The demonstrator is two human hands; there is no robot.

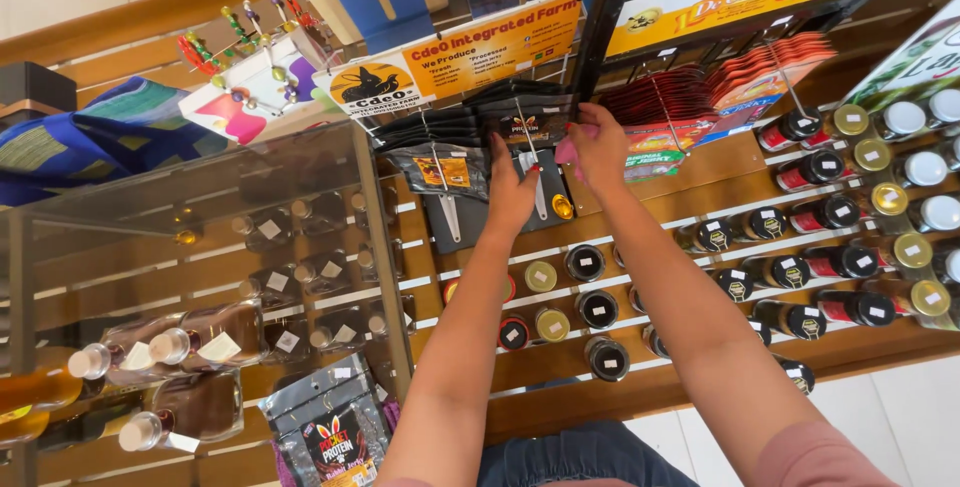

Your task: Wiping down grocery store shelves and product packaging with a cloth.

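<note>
At the near edge of the wooden shelf [700, 387], rows of dark-lidded jars [597, 308] stand close together under both forearms, leaving little free room. To the left a glass case [200, 247] walls off that side. Both arms stretch up and away over the jars. The left hand [510, 192] lies flat, fingers narrow, on the hanging black pouches [520, 127]. Just beside it the right hand [598, 147] curls, pinching a pouch top. Red packets [690, 97] hang close on the right.
</note>
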